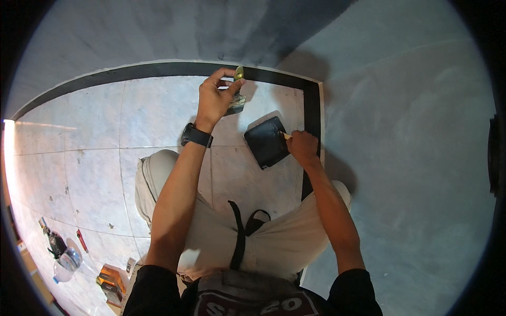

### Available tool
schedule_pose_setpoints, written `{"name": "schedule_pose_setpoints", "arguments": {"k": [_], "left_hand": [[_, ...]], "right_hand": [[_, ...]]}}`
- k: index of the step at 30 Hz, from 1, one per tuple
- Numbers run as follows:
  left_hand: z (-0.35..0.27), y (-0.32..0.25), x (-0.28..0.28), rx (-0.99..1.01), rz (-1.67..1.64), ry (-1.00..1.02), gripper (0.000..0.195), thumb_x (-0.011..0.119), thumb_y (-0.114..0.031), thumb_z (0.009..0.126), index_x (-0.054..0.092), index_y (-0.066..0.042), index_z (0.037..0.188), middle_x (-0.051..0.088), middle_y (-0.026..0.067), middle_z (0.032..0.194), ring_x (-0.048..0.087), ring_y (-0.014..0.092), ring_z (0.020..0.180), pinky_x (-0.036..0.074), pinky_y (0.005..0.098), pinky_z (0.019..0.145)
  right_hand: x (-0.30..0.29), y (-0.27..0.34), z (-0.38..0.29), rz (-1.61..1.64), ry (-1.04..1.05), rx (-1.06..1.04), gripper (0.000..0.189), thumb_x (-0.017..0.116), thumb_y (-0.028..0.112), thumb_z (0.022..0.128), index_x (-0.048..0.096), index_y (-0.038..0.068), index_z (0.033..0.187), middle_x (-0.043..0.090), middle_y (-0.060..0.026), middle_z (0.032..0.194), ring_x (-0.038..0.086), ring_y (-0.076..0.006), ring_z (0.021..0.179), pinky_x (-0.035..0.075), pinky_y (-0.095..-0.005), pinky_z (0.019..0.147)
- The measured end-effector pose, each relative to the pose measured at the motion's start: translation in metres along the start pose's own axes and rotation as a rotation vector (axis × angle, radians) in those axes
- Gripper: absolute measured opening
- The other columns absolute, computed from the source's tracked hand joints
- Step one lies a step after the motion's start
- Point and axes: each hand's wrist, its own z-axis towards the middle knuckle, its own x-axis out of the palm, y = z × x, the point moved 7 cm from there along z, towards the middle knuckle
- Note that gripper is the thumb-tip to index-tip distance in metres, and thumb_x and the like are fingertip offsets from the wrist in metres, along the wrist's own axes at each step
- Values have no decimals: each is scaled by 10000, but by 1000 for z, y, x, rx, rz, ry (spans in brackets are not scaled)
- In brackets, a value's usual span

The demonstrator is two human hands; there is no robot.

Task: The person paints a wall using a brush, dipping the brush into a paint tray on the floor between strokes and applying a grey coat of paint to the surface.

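Observation:
My left hand (216,94), with a black watch on its wrist, grips a flat tool with a yellow-green handle (239,73) and a paint-smeared lower part, probably a paintbrush or scraper. It is held close to the dark skirting strip (178,68) along the wall. At the right, my right hand (305,145) is closed around a thin pale handle (287,136), whose far end reaches into a square black tray (265,143). The tray rests at an angle on the tiled floor, near the room corner; what is at that handle's tip is hard to make out.
Grey walls (403,130) rise ahead and at the right. On the floor tiles (95,177) at the lower left lie a clear plastic bottle (67,266), a red pen-like tool (82,241), a black object (56,244) and an orange box (112,278). My knees flank the space before me.

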Motion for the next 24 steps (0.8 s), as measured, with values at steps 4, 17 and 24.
{"name": "schedule_pose_setpoints", "arguments": {"k": [4, 17, 24], "left_hand": [[0, 8, -8, -48, 23, 13, 183, 778, -107, 860, 700, -53, 1017, 705, 28, 843, 629, 79, 730, 519, 248, 624], [-1, 5, -12, 6, 21, -2, 191, 768, -124, 878, 703, -56, 1044, 699, 21, 904, 628, 91, 760, 507, 247, 644], [1, 2, -1, -62, 7, 27, 184, 767, -119, 877, 701, -51, 1036, 714, 25, 899, 645, 87, 779, 513, 250, 652]], "right_hand": [[7, 10, -25, -103, 171, -93, 214, 716, 294, 824, 731, 82, 846, 707, -139, 811, 706, -307, 755, 546, -434, 684], [8, 33, -16, -36, 301, -77, 274, 733, 350, 825, 731, 76, 835, 715, -133, 819, 721, -283, 835, 558, -435, 725], [-2, 7, 6, 39, 115, 114, 269, 719, 332, 827, 743, 75, 905, 724, -156, 906, 710, -321, 861, 551, -455, 763]]}}
